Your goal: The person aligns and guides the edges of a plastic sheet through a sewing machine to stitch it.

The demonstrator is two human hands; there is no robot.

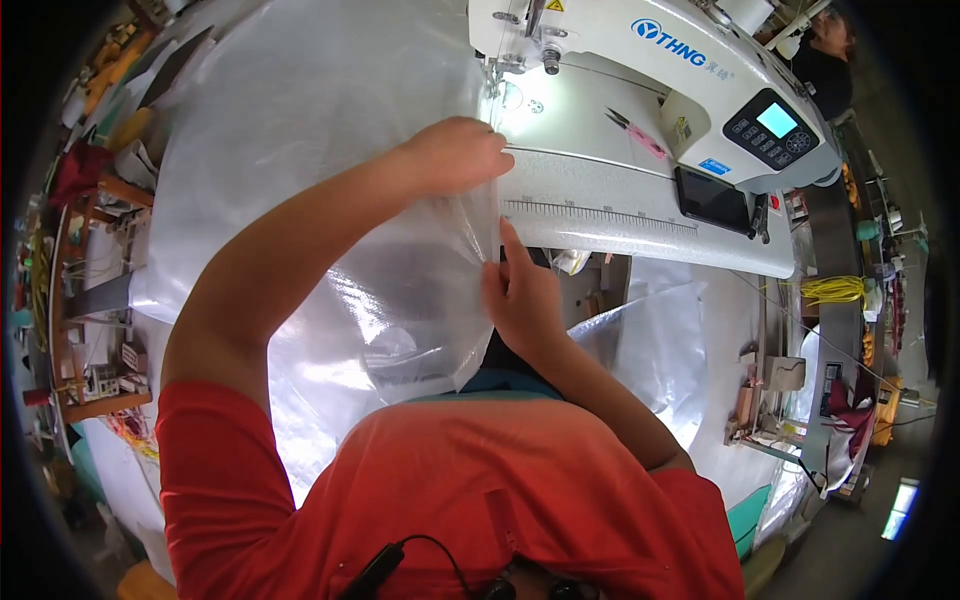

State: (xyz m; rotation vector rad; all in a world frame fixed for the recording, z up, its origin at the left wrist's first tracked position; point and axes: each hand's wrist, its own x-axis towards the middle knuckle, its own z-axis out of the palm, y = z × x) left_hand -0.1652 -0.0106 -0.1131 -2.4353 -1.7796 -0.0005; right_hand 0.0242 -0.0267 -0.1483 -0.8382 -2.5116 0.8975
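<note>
This is a sewing workshop. A white industrial machine with a lit control panel is set in a table that bears a printed ruler scale. Pink-handled snips lie on the machine's bed, under its arm, and a white thread spool shows above. A wide plastic sheet reaches the needle area. Crowded shelves stand at left, yellow cord hangs in a bundle at right, and another person shows beyond the machine.
</note>
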